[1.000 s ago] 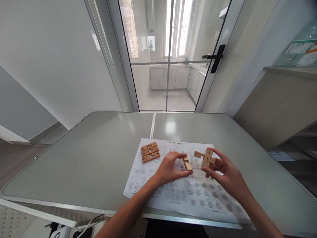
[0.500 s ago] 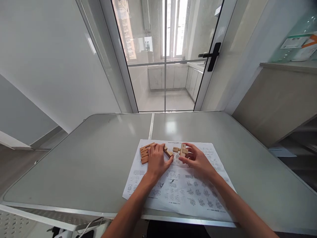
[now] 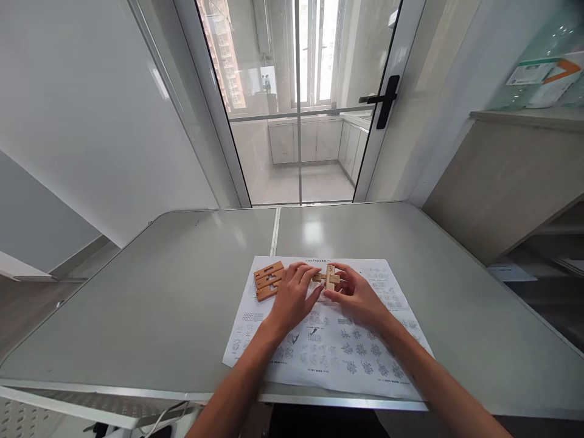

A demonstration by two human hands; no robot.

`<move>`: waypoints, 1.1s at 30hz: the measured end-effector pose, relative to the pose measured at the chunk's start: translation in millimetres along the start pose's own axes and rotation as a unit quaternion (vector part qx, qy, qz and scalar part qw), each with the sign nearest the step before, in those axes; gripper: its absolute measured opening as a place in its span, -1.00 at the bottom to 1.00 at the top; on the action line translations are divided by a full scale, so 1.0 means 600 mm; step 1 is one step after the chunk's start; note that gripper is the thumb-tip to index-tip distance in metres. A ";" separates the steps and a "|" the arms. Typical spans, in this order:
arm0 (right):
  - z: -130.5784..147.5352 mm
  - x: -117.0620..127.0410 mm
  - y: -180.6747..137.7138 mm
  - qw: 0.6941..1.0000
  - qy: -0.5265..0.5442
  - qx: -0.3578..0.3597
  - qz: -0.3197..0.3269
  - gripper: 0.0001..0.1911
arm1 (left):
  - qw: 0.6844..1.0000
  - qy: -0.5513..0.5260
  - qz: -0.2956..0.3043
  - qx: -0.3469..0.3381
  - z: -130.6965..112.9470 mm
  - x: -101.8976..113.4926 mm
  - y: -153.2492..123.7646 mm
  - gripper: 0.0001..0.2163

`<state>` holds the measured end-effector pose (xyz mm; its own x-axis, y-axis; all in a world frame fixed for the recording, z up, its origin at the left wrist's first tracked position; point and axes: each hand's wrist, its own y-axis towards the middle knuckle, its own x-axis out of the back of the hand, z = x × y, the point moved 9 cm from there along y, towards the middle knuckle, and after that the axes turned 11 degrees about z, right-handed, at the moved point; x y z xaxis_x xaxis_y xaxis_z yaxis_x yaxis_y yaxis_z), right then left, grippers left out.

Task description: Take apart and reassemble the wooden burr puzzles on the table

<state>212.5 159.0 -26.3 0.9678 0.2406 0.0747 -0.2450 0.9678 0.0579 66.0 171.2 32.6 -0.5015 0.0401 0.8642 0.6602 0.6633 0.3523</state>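
Note:
My right hand grips an interlocked group of wooden burr puzzle pieces, its thumb and fingers at the right side. One piece stands lengthwise across another and bears a dark mark. My left hand has its fingers and thumb closed around the left end of the same group; its palm hides part of what it holds. Left of that hand, several loose notched wooden pieces lie side by side, partly covered by its fingers. All this is over a printed paper sheet with rows of small line diagrams.
The sheet lies on a grey-green table with a pale metal rim. Beyond stands a glass door with a black handle. At right, wrapped bottles rest on a ledge. A cable shows below the front left edge.
My left hand has moved right, off the loose pieces, and its fingers now meet the group in my right hand. The loose pieces show more. The view has shifted slightly.

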 end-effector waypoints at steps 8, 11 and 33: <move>0.020 -0.003 -0.011 0.997 -0.076 0.007 0.006 -0.33 | 1.000 -0.020 0.012 -0.017 0.002 -0.010 -0.001 -0.83; 0.028 0.003 -0.012 0.994 -0.103 0.024 -0.006 -0.37 | 0.999 -0.043 0.014 -0.014 0.001 -0.009 0.000 -0.83; 0.036 -0.006 -0.015 0.990 0.116 0.058 0.063 -0.25 | 0.961 -0.274 0.037 0.014 -0.013 -0.018 -0.002 -0.90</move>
<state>209.9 147.9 -5.3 0.9131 0.3827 -0.1406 -0.3570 0.9170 0.1778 74.9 164.3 25.3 -0.6777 0.4710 0.5647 0.6943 0.6627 0.2806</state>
